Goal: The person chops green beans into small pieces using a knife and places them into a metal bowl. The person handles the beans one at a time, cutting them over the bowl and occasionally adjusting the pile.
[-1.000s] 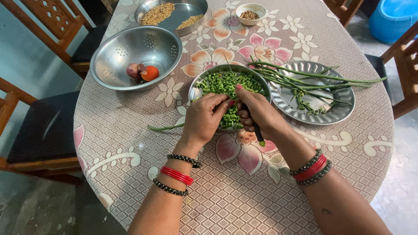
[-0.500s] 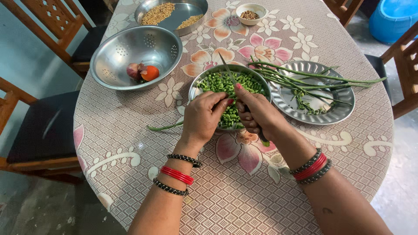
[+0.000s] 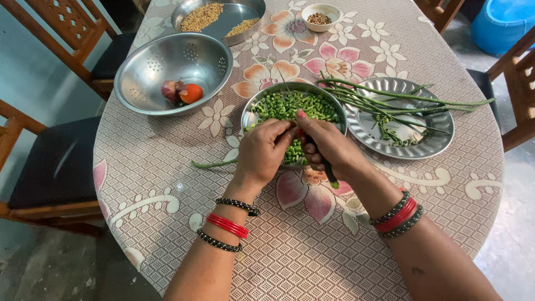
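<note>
Head view: a long bean (image 3: 214, 163) is pinched by the left hand (image 3: 263, 151), a knife (image 3: 329, 170) gripped by the right hand (image 3: 329, 146) over the steel bowl (image 3: 248, 114); close fingertips risk being nicked.

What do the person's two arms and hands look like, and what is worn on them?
Both forearms are bare, with no sleeves in view. The left wrist carries a stack of thin red bangles set between two dark beaded bracelets. The right wrist wears red bangles edged by dark beaded ones. The fingernails have red polish. A small dark mark shows on the right forearm.
</note>
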